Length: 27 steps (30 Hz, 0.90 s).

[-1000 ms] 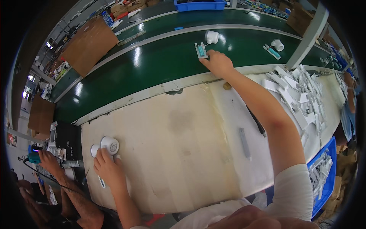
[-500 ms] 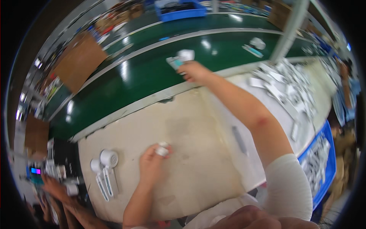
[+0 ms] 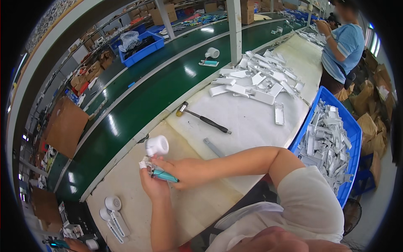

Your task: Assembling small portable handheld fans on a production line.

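Note:
Both my hands meet over the near-left part of the worktable, around a white device (image 3: 158, 145) with a round perforated head. A teal cylinder (image 3: 165, 175) and thin wires belong to its lower part. My right hand (image 3: 182, 171) reaches in from the right, its fingers wrapped round the device. My left hand (image 3: 156, 185) is closed at the device's lower end; a white covering or small white piece shows at its fingertips, and I cannot tell which. On the table left of my hands lie two similar white round-headed devices (image 3: 113, 203) with long handles.
A mallet (image 3: 203, 119) and a grey strip (image 3: 213, 147) lie on the white sheet. White plastic housings (image 3: 260, 80) are heaped beyond; more fill a blue bin (image 3: 356, 138) at right. A green conveyor (image 3: 130, 113) carries another device (image 3: 212, 54). A co-worker (image 3: 344, 42) stands far right.
My right hand has come back from over the conveyor to my left hand, bringing the white device with the teal cylinder. The view has swung right, showing the mallet and the co-worker.

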{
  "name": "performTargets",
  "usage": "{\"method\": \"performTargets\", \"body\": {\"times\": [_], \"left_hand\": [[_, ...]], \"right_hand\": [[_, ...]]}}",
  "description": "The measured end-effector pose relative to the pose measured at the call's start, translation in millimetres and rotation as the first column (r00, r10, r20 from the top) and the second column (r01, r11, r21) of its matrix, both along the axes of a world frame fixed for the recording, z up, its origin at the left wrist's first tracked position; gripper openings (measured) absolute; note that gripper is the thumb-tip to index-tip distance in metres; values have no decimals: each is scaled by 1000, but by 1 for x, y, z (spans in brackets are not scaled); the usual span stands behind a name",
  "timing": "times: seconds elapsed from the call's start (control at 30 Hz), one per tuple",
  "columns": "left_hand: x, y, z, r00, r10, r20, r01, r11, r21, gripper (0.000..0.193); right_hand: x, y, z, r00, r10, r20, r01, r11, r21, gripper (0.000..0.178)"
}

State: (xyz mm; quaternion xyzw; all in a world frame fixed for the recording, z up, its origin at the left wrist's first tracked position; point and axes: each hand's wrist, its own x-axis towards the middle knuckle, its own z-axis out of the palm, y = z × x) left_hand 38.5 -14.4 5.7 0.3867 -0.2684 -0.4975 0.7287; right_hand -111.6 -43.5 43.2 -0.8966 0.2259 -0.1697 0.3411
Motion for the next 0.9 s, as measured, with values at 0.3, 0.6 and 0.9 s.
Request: {"method": "performTargets", "body": {"times": [0.3, 0.6, 0.9], "left_hand": [[-32, 25, 0, 991, -27, -128, 39, 995, 89, 32], [-9, 22, 8, 923, -261, -284, 275, 962, 8, 27], [3, 32, 21, 845, -458, -275, 481, 876, 21, 33]], "right_hand": [[-19, 15, -13, 998, -61, 33, 56, 990, 129, 81], [-45, -34, -1, 978, -30, 207, 78, 970, -231, 82], [-30, -39, -27, 993, -16, 120, -56, 820, 570, 84]]}}
